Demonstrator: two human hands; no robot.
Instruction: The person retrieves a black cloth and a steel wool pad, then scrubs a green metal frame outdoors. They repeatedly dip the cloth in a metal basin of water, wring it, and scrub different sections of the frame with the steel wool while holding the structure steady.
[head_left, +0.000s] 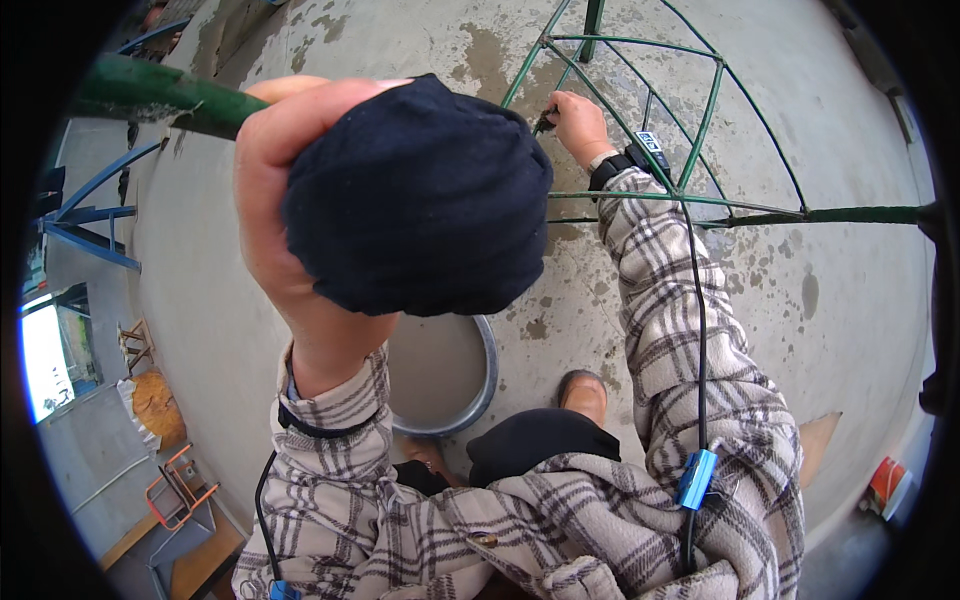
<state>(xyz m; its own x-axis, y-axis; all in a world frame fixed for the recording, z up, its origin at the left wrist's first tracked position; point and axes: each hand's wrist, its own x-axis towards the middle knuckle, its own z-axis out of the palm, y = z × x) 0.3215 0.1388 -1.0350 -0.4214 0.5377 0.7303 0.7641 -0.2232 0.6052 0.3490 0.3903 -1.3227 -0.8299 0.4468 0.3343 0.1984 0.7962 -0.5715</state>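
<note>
A dark navy cloth bundle (420, 199), seen large and close, covers the fingers of my left hand (281, 187). That hand is raised near the camera, its thumb side against a thick green metal tube (180, 97); what the covered fingers grip cannot be made out. Farther off, my right hand (579, 124) has its fingers closed around a small dark piece, perhaps a wet cloth (550, 120), at a thin rod of a green metal frame (701, 131). A round metal basin of murky water (442, 367) stands on the floor below my left hand.
The concrete floor (547, 337) bears wet patches. A blue metal frame (97, 217) and an orange tubular frame (180, 487) are at the left. A red and white bucket (889, 484) stands at lower right. A black cable (697, 300) runs along my right sleeve and crosses the green frame.
</note>
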